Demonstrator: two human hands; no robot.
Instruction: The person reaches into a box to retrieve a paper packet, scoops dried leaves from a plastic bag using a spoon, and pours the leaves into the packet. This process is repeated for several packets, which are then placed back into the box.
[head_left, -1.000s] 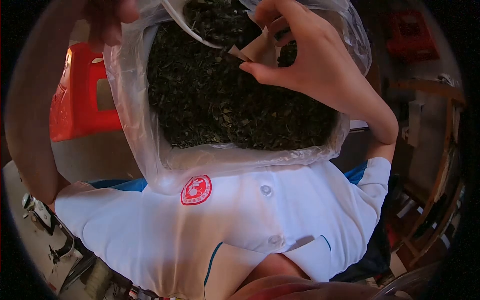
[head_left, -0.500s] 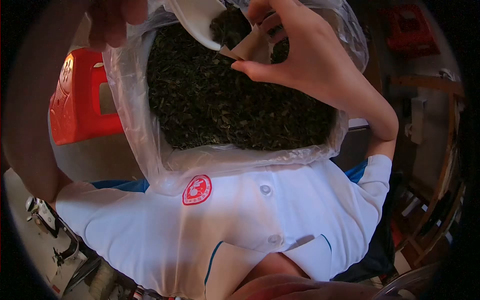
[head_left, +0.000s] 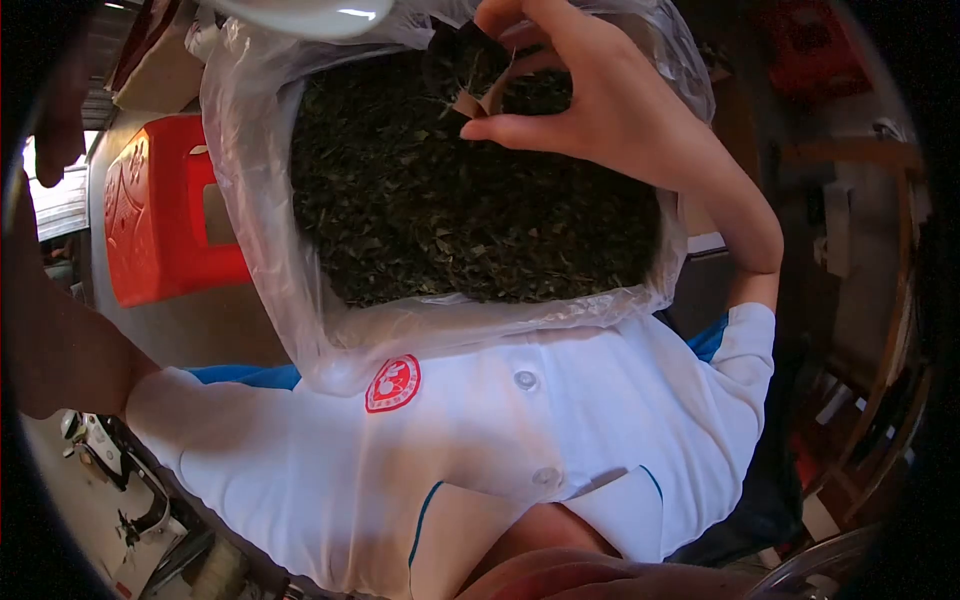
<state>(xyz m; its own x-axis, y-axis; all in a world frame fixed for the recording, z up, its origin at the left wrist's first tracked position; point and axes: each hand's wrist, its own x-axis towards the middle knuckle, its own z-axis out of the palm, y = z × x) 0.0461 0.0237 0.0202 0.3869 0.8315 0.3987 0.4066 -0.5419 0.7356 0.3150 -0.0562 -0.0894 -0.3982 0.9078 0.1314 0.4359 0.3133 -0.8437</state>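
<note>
Paper pouch (head_left: 467,104) is partly hidden, white vessel (head_left: 300,15) cut off; the former is pinched by the right hand (head_left: 605,100); whether the shadowed left hand (head_left: 62,135) is closed cannot be told.

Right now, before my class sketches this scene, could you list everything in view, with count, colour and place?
Leaves: one mass, uncountable pieces, dark green, inside the bag
Plastic bag: one, clear, in front of the chest
Paper: one piece, tan, above the leaves
Vessel: one, white, top edge, partly cut off
Stool: one, red, left of the bag
Crate: one, red, upper right
Wooden frame: one, brown, right side
Shirt: one, white, worn
Badge: one, red and white, on the shirt
Edge clutter: too dark to count
Left hand: one, left edge, shadowed
Right hand: one, pinching the paper
</note>
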